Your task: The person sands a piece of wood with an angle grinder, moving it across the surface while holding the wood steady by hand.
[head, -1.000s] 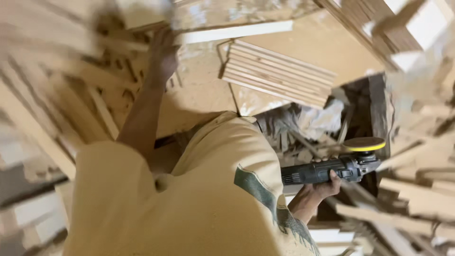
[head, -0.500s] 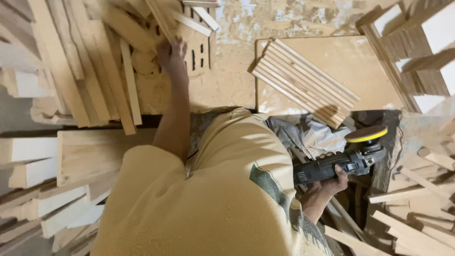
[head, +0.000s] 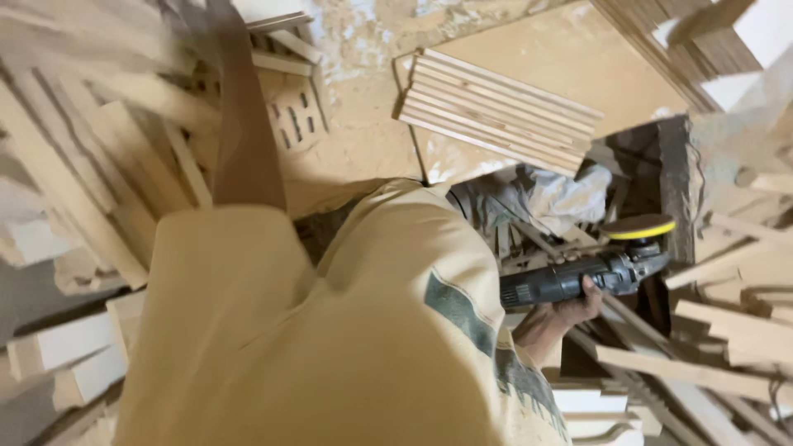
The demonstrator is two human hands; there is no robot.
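My right hand (head: 570, 307) is closed around the dark grey body of a handheld power sander (head: 578, 279), held low at my right side. The sander's round pad (head: 636, 228), with its yellow rim, faces upward. My left forearm (head: 241, 124) stretches up and away over a heap of wooden strips (head: 107, 165) at the upper left. Its hand is cut off by the top edge of the frame. My beige shirt (head: 330, 330) fills the lower middle of the view.
A neat stack of thin wooden slats (head: 496, 107) lies on a flat board (head: 578, 58) ahead. A slotted wooden panel (head: 293, 116) lies in sawdust. Crumpled plastic sheet (head: 566, 198) sits by a dark pit. Loose planks (head: 727, 330) crowd the right, pale blocks (head: 66, 355) the lower left.
My left arm has reached further up, and its hand has left the frame. The view has shifted and blurred. The sander stays in my right hand at about the same place.
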